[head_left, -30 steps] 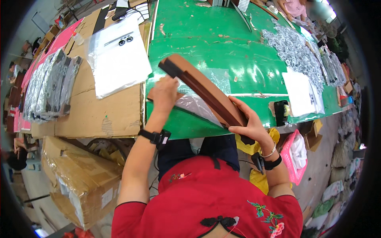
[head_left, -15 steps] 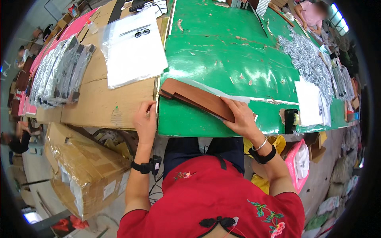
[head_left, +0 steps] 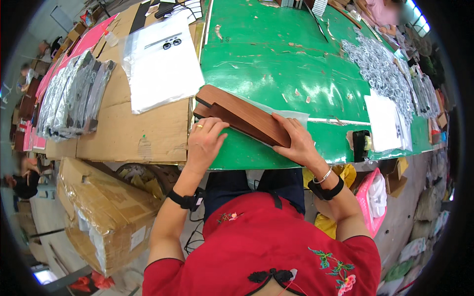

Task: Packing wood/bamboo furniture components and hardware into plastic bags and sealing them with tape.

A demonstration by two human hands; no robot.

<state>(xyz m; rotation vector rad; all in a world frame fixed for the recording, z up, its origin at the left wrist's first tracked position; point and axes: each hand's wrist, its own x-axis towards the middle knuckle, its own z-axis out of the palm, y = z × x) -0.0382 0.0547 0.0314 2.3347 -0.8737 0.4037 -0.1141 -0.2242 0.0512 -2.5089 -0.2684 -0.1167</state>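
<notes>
A long brown wood-grain piece [head_left: 252,116] with a recessed channel along its near side lies aslant at the front of the green-topped table. My right hand [head_left: 298,143] grips its right end, fingers over the top and thumb at the near side. At its left end is my left hand [head_left: 205,143], fingers loosely bent and apart at the near edge; whether they touch the piece is hard to tell. A translucent plastic sheet [head_left: 296,116] shows along the far side of the piece.
A tape dispenser [head_left: 362,145] stands at the front right, beside white sheets [head_left: 382,123] and a heap of clear plastic-wrapped rings [head_left: 377,64]. Left are a white sheet with black parts [head_left: 163,74] and wrapped grey pieces [head_left: 74,96]. A carton [head_left: 108,207] stands below; another person [head_left: 382,12] sits far right.
My left hand has moved right and forward, from the cardboard to the left end of the brown piece. The piece has tilted, showing more of its channel, with my right hand still on it.
</notes>
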